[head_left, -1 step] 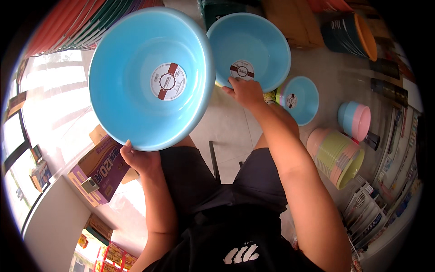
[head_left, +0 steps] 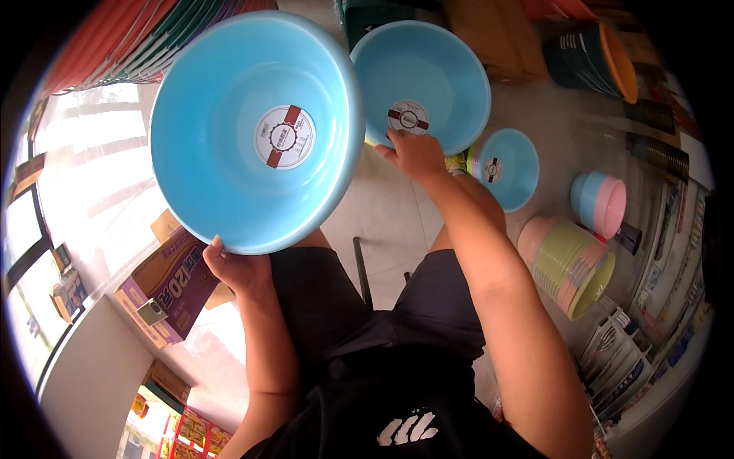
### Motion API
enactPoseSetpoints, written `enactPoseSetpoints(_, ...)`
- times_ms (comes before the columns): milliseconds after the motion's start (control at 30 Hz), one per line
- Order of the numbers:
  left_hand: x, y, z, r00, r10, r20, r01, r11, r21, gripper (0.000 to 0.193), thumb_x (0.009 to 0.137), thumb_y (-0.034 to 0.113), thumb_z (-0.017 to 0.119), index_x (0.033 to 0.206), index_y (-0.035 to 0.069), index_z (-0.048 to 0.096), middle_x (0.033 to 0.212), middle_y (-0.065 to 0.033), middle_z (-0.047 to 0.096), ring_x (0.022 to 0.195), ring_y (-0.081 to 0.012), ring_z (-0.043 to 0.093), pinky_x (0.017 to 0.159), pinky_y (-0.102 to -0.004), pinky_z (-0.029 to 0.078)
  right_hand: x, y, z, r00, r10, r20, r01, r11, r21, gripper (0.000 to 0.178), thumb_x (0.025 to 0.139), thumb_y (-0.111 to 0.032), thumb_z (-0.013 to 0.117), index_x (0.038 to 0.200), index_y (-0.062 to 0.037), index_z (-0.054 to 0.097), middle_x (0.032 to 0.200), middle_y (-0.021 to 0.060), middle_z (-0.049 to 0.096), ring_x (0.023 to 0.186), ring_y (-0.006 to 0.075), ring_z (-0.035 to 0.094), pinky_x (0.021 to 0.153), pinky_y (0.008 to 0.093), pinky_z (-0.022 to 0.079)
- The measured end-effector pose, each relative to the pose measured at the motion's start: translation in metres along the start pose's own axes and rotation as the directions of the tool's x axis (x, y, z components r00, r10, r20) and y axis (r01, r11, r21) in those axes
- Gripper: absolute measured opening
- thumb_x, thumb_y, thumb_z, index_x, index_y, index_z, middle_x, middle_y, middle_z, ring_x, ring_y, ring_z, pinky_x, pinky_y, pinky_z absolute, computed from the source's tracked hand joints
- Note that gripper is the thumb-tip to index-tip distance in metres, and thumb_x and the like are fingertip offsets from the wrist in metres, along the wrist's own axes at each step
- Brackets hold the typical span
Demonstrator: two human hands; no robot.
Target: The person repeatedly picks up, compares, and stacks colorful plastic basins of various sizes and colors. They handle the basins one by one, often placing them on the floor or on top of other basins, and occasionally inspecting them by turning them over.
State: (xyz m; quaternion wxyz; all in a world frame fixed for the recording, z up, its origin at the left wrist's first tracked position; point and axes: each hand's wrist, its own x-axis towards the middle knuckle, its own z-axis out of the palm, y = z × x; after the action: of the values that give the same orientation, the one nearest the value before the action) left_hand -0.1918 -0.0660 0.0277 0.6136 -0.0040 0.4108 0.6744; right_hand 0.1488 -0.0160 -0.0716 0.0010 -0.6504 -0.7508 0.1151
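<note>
My left hand [head_left: 234, 265] is closed on the lower rim of a large light-blue plastic basin [head_left: 206, 138]. The basin is raised and tilted, with its inside and a round white-and-brown sticker [head_left: 284, 137] facing me. Just right of it stands a smaller light-blue basin [head_left: 436, 73], also bearing a round sticker. My right hand [head_left: 418, 158] grips this one at its near rim, fingertips inside beside the sticker; the underside of the grip is hidden. A still smaller blue basin [head_left: 517, 170] sits right of my right wrist, on top of other coloured ones.
Stacked green and pink tubs [head_left: 562, 264] and a blue-and-pink stack [head_left: 600, 203] lie to the right, near a shelf. Dark buckets with an orange rim [head_left: 615, 61] are at the far right. A purple carton [head_left: 172, 287] is on the left, and several stacked red and green basins [head_left: 115, 42] at the far left.
</note>
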Motion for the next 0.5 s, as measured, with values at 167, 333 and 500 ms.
enactPoseSetpoints(167,0.003,0.0,-0.008,0.996,-0.03,0.08,0.032,0.999,-0.023,0.049,0.084,0.023,0.053,0.127,-0.001,0.054,0.122,-0.0124,0.061,0.118,-0.0284,0.056,0.108,-0.0446,0.04,0.004,-0.002,-0.003,0.989,0.054,0.139,-0.061,0.997,0.048,0.046,0.093,-0.055,0.055,0.101,-0.0099,0.061,0.076,0.0089,0.071,0.064,0.0313,0.069,0.058,0.0442,0.054)
enactPoseSetpoints(333,0.004,-0.007,-0.01,0.996,0.029,0.086,-0.037,0.996,0.085,0.051,0.083,0.02,0.052,0.129,-0.002,0.05,0.123,-0.0125,0.059,0.119,-0.0276,0.055,0.107,-0.0425,0.04,-0.011,0.001,0.002,1.0,0.004,0.012,-0.005,0.997,0.073,0.041,0.092,-0.044,0.06,0.108,-0.0057,0.061,0.093,0.0151,0.071,0.091,0.0314,0.069,0.083,0.046,0.053)
enactPoseSetpoints(500,-0.008,-0.012,-0.001,0.981,0.118,0.154,-0.155,0.955,0.254,0.043,0.083,0.014,0.051,0.124,-0.001,0.052,0.118,-0.0113,0.057,0.113,-0.025,0.055,0.104,-0.0401,0.042,-0.099,-0.024,-0.045,0.951,0.166,-0.261,-0.033,0.895,0.446,0.035,0.088,-0.022,0.068,0.116,-0.0012,0.062,0.119,0.0187,0.064,0.113,0.0336,0.061,0.094,0.0449,0.049)
